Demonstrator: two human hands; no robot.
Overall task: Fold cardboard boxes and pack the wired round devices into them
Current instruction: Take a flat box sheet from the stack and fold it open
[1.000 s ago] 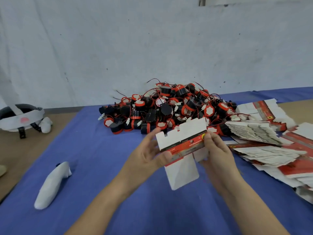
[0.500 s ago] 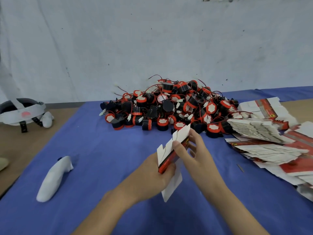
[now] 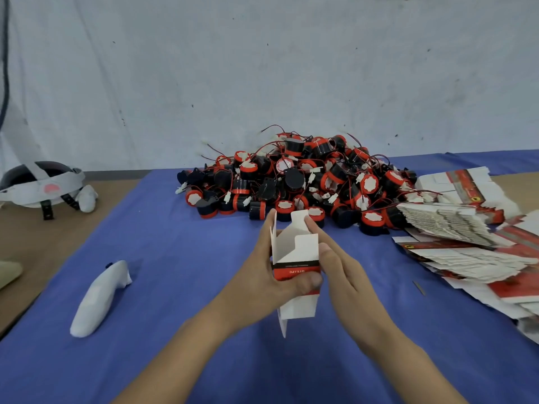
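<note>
A small white cardboard box with a red and black band is held above the blue cloth, opened into a square tube with its flaps standing up and hanging down. My left hand grips it from the left, thumb across the red band. My right hand is at its right side, one finger pressing the far top flap, thumb against the right wall. Behind lies a big pile of black and red round devices with thin red wires and white plugs.
Stacks of flat unfolded boxes cover the right side of the blue cloth. A white controller lies at the left. A headset sits on the bare wooden table at far left. A white wall stands behind.
The flat box blank, first held broadside and then edge-on between both hands, is now opened into a square tube. My hands have come slightly lower and closer together.
</note>
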